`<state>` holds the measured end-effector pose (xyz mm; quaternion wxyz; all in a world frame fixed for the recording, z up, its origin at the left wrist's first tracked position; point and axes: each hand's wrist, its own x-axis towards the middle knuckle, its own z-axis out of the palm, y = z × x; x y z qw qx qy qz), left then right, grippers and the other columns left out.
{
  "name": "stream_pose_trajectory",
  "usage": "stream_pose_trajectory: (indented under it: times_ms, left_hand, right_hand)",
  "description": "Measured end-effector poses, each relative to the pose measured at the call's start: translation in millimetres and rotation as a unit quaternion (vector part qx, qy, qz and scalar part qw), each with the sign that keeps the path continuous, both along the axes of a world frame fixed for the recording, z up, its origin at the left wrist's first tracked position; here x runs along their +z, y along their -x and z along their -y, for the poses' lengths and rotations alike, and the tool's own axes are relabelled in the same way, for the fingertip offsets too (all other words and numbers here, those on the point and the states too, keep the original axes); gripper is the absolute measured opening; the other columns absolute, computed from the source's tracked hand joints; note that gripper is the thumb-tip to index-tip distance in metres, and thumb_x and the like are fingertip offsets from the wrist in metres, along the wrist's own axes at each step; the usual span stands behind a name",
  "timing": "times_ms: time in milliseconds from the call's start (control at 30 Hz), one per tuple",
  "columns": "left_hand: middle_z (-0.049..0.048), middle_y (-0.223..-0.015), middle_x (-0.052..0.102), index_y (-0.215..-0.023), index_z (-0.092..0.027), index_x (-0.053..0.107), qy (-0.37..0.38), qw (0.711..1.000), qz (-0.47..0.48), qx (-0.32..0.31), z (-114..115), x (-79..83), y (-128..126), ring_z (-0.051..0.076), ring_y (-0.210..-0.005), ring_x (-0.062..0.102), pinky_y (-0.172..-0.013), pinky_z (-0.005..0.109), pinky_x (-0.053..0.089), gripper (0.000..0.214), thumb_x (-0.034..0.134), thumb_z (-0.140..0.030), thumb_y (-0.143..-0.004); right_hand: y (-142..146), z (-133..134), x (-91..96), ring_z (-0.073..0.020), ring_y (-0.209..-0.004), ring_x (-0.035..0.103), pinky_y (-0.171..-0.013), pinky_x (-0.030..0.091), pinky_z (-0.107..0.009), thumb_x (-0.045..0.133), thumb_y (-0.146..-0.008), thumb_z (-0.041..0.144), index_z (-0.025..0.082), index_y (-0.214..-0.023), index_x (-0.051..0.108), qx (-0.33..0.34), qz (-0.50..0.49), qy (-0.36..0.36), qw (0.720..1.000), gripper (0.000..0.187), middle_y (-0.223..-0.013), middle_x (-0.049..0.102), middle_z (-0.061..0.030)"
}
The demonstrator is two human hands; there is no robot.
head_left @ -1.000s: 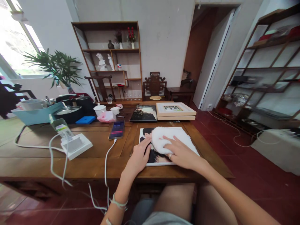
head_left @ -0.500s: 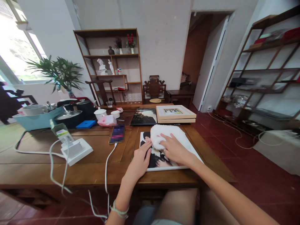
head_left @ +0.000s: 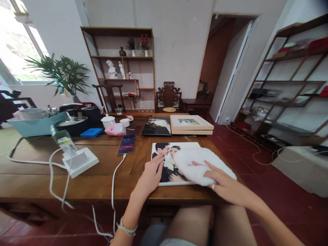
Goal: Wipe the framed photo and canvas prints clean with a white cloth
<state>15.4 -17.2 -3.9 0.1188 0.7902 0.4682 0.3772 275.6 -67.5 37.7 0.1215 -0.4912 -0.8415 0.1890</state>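
Observation:
A white-bordered photo panel [head_left: 167, 172] with a picture of a couple lies flat near the table's front edge. My left hand [head_left: 151, 172] rests on its left side, fingers stretched out flat and holding nothing. A fluffy white cloth [head_left: 184, 164] covers the right part of the panel and hangs past its right edge. On the cloth's near right side, my right hand [head_left: 217, 179] grips it, with some fingertips pressed on top; the thumb is hidden.
Behind the panel are a dark picture [head_left: 156, 126] and stacked light wooden frames [head_left: 192, 124]. A phone [head_left: 126, 144] on a white cable [head_left: 114, 181] lies left, near an open white box [head_left: 83, 162]. Pots [head_left: 73, 123], a blue basin [head_left: 36, 124] and a lidded white bowl [head_left: 107, 120] stand farther left.
My right hand and the cloth have slid right and toward me, uncovering the picture's upper middle. My left hand stays on the panel's left side. The view has shifted slightly.

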Motion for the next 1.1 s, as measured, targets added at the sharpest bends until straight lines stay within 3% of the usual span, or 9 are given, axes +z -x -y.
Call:
stream_pose_trajectory:
  times_ms: [100,233,400,567,700,800,900,1000,1100]
  left_hand:
    - [0.0097,-0.122,0.058,-0.111,-0.015,0.06,0.002,1.0,0.006,0.001,0,0.3,0,0.021,-0.118,0.05,-0.102,0.039,0.037,0.033,0.037,-0.024,-0.089]
    - [0.0047,-0.128,0.054,-0.122,-0.021,0.051,0.006,0.999,0.033,-0.028,3,5.0,0,0.018,-0.122,0.045,-0.104,0.035,0.033,0.036,0.032,-0.027,-0.091]
    - [0.0076,-0.138,0.042,-0.133,-0.016,0.036,0.019,0.998,0.048,-0.021,8,7.5,2,0.019,-0.129,0.035,-0.107,0.036,0.028,0.045,0.028,-0.033,-0.092]
    - [0.0114,-0.138,0.041,-0.132,-0.011,0.038,0.029,0.999,0.045,-0.002,8,5.4,1,0.02,-0.13,0.033,-0.108,0.039,0.026,0.049,0.024,-0.037,-0.093]
    - [0.007,-0.133,0.048,-0.128,-0.019,0.044,0.027,0.999,0.026,-0.022,8,7.9,-2,0.02,-0.126,0.039,-0.105,0.038,0.031,0.041,0.026,-0.032,-0.093]
    - [0.0046,-0.13,0.052,-0.124,-0.022,0.048,0.018,0.999,0.01,-0.026,8,9.8,-3,0.02,-0.123,0.044,-0.102,0.037,0.034,0.037,0.03,-0.029,-0.092]
    - [0.0036,-0.128,0.053,-0.122,-0.024,0.05,0.003,1.0,0.001,-0.022,8,8.9,-3,0.02,-0.121,0.046,-0.099,0.036,0.038,0.034,0.035,-0.027,-0.091]
    - [0.0041,-0.126,0.055,-0.12,-0.023,0.051,-0.009,1.0,-0.001,-0.024,7,6.2,-2,0.02,-0.119,0.048,-0.098,0.036,0.039,0.033,0.038,-0.025,-0.09]
    - [0.0056,-0.124,0.057,-0.119,-0.021,0.053,-0.017,0.999,0.003,-0.029,4,4.0,-2,0.02,-0.117,0.05,-0.098,0.034,0.039,0.033,0.039,-0.024,-0.089]
  right_hand:
    - [4,-21,-2.6,-0.0247,-0.132,0.022,-0.106,0.023,-0.046,0.036,-0.066,0.007,0.017,-0.102,0.06,-0.056,0.026,-0.022,0.998,0.045,-0.136,0.043,-0.0067]
    - [39,-28,-4.5,-0.023,-0.131,0.025,-0.107,0.013,-0.049,0.037,-0.064,0.006,0.015,-0.098,0.062,-0.051,0.047,-0.104,0.992,0.043,-0.134,0.045,-0.0115]
    - [76,-1,-0.4,-0.0191,-0.132,0.023,-0.108,0.008,-0.048,0.039,-0.059,0.004,0.018,-0.089,0.063,0.068,0.003,-0.12,0.99,0.041,-0.135,0.044,-0.007]
    - [63,28,11.7,-0.0139,-0.131,0.026,-0.111,0.005,-0.038,0.037,-0.052,0.002,0.02,-0.082,0.062,0.176,-0.024,-0.057,0.983,0.043,-0.135,0.044,-0.0012]
    - [35,30,9.6,-0.018,-0.13,0.027,-0.109,0.015,-0.039,0.036,-0.053,0.004,0.02,-0.081,0.062,0.117,-0.023,-0.02,0.993,0.042,-0.134,0.046,-0.0012]
    - [17,12,-0.5,-0.024,-0.129,0.03,-0.104,0.026,-0.042,0.037,-0.059,0.006,0.02,-0.088,0.064,-0.004,-0.022,-0.021,1.0,0.041,-0.125,0.055,-0.0039]
    - [12,-21,-6.9,-0.0267,-0.121,0.04,-0.102,0.027,-0.041,0.037,-0.064,0.009,0.018,-0.096,0.063,-0.098,-0.026,-0.049,0.994,0.042,-0.114,0.061,-0.0064]
    - [26,-59,-1.9,-0.0255,-0.102,0.054,-0.099,0.026,-0.04,0.036,-0.068,0.01,0.017,-0.087,0.064,-0.078,-0.046,-0.066,0.994,0.035,-0.103,0.066,-0.0075]
    - [55,-92,8.1,-0.0221,-0.085,0.059,-0.085,0.037,-0.032,0.036,-0.068,0.011,0.017,-0.076,0.064,-0.034,-0.067,-0.057,0.996,0.029,-0.09,0.069,-0.0056]
